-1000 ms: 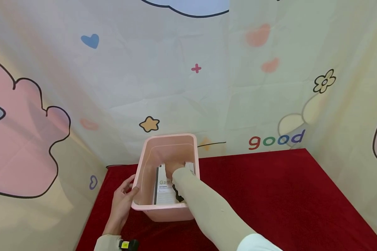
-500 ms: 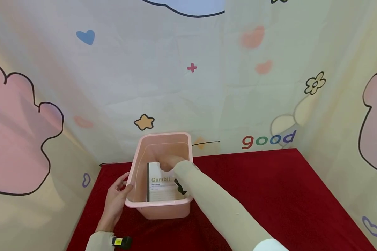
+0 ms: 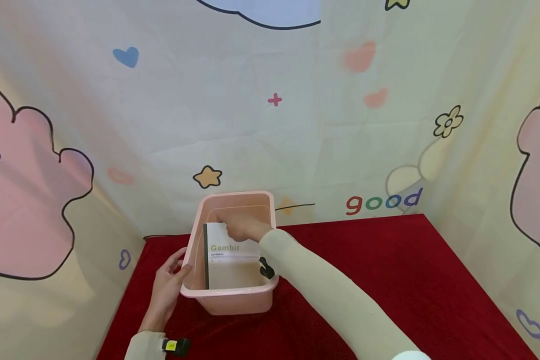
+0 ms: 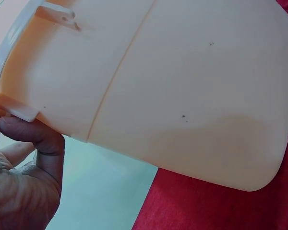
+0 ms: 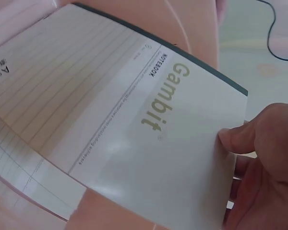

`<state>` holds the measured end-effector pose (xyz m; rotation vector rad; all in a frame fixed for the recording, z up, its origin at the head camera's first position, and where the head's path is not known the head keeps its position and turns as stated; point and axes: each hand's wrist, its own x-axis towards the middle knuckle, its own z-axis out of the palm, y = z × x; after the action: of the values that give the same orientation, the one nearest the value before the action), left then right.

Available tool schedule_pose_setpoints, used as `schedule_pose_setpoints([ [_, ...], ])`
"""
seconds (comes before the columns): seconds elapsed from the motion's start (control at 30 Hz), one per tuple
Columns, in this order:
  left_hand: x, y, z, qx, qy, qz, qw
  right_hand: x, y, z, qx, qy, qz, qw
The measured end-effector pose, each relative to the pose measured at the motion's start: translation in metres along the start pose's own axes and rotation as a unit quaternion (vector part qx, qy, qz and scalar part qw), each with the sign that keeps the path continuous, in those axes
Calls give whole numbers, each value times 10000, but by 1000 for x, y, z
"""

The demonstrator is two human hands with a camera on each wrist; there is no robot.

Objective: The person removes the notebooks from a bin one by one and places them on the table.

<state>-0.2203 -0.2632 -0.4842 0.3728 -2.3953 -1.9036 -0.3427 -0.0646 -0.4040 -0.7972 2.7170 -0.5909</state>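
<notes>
A pink plastic bin (image 3: 238, 305) stands on the red cloth, and my left hand (image 3: 165, 290) grips its left rim. In the left wrist view, the fingers hook round the rim beside the bin's outer wall (image 4: 192, 81). Inside the bin is a white notebook (image 3: 231, 272) with a dark spine and gold "Gambit" lettering. My right hand (image 3: 243, 226) pinches its far edge, with the thumb (image 5: 237, 139) on the cover and the other fingers behind. The notebook is tilted, its far edge raised. Below it shows a second paper with printed lines (image 5: 33, 172).
Red cloth (image 3: 355, 285) covers the table and extends to the right of the bin. A pale printed curtain (image 3: 243, 125) hangs close behind the bin and along both sides. A thin dark cord (image 3: 297, 205) runs at the curtain's foot.
My right hand has come up and back from deep in the bin, lifting the notebook's far edge, so more of the cover shows. My left hand keeps its grip on the rim.
</notes>
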Motion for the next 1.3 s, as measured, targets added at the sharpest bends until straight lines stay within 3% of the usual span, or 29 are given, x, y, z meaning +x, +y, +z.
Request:
schedule_pose_setpoints([
  [0.13, 1, 0, 1, -11, 25, 12, 10000, -7, 4, -3, 201, 206, -214, 9994],
  [0.37, 1, -1, 1, 13, 32, -14, 10000, -16, 2, -9, -476, 679, -434, 9956],
  [0.47, 1, -1, 0, 14, 24, -35, 10000, -20, 0, -13, -497, 845, -517, 9938],
  [0.6, 1, 0, 0, 6, 6, -18, 10000, -25, -3, -24, -922, 1370, -754, 9834],
  [0.67, 1, 0, 0, 4, -16, 0, 10000, -27, -4, -30, -1319, 1678, -724, 9743],
  [0.77, 1, 0, 0, 11, -38, 12, 10000, -32, -4, -40, -1493, 1955, -516, 9679],
  [1.03, 0, -1, -1, 4, -12, 48, 10000, -39, -3, -63, -1240, 2809, -610, 9497],
  [1.3, 0, -1, -1, -57, -54, 64, 9999, -55, -4, -90, -979, 3354, -806, 9335],
])
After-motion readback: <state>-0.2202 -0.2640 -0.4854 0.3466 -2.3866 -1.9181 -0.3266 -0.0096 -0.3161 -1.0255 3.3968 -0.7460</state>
